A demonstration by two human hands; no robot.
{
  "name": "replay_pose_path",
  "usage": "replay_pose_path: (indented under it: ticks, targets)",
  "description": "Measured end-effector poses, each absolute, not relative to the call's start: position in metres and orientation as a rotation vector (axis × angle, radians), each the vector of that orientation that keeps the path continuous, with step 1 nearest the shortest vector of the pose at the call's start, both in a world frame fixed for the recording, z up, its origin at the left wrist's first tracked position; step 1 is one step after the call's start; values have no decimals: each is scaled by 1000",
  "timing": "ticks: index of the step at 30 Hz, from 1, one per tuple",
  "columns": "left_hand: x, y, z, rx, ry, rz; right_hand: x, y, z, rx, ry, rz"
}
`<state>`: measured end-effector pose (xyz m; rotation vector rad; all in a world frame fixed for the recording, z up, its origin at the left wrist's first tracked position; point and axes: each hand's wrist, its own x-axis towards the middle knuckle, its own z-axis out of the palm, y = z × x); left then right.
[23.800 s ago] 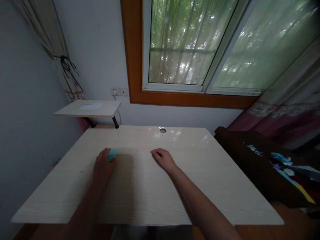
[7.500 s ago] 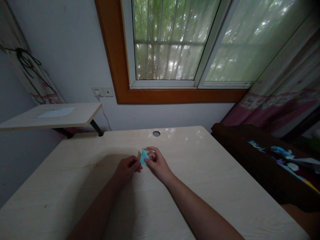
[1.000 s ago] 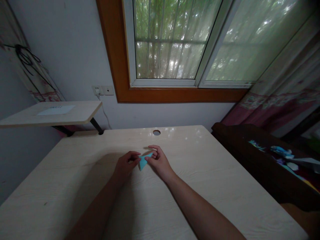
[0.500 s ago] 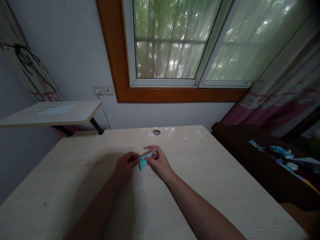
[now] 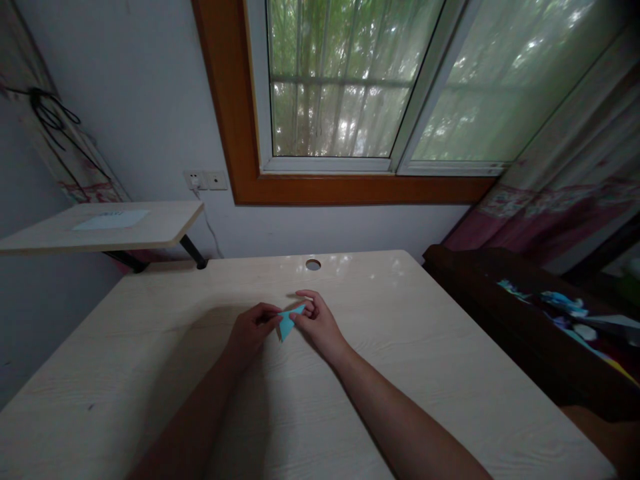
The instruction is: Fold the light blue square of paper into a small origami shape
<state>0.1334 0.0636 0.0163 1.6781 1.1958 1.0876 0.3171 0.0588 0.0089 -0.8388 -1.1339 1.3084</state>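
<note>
A small piece of folded light-blue paper [image 5: 287, 325], roughly triangular with one corner pointing toward me, is held between my two hands over the desk. My left hand [image 5: 251, 329] pinches its left corner between thumb and fingertips. On the other side, my right hand [image 5: 319, 322] grips the right part with the thumb in front and curled fingers behind, while its index finger stretches out above. The fingertips hide parts of the paper's upper edge.
The pale wooden desk [image 5: 400, 373] has a round cable hole [image 5: 313, 265] near its back edge. A raised shelf [image 5: 165, 230] bearing a paper sheet [image 5: 111, 220] stands at the left. Dark furniture [image 5: 480, 300] with colourful items borders the right. A window [image 5: 345, 80] is ahead.
</note>
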Motion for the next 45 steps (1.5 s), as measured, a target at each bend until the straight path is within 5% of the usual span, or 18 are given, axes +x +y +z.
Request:
replay_pose_path:
  ticks: [45]
  targets:
    - [135,62,22,1706,1197,1034,318,59,7,-835,-1173,1284]
